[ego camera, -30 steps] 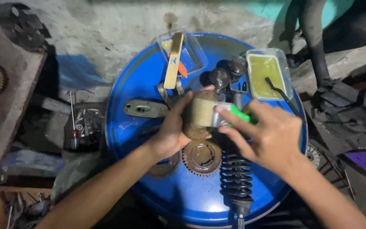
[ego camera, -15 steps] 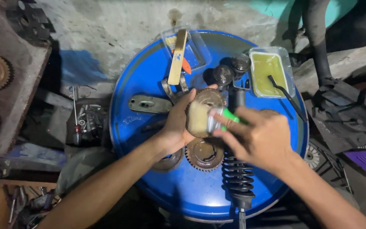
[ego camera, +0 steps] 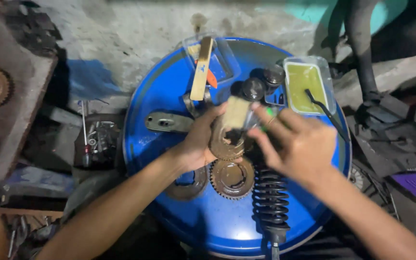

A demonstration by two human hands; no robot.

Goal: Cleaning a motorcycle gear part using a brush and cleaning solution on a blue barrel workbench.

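Above a blue drum lid (ego camera: pixel 169 101), my left hand (ego camera: pixel 201 139) grips a rusty toothed gear (ego camera: pixel 225 144) by its left side. My right hand (ego camera: pixel 297 142) holds a green-handled brush (ego camera: pixel 239 113) whose pale bristles rest on the gear's top face. Only a sliver of the green handle shows between the fingers. A second rusty gear (ego camera: pixel 232 178) lies flat on the lid just below the held one.
On the lid lie a black coil-spring shock absorber (ego camera: pixel 270 202), a clear tray of yellow-green liquid (ego camera: pixel 306 82) with a black tool in it, two dark round parts (ego camera: pixel 261 84), a grey metal bracket (ego camera: pixel 167 122) and a clear tray holding a wooden stick (ego camera: pixel 202 72). Scrap parts surround the drum.
The brush has swept up across the gear and its bristles now blur over the top. My left hand has tilted the gear so that its toothed rim shows.
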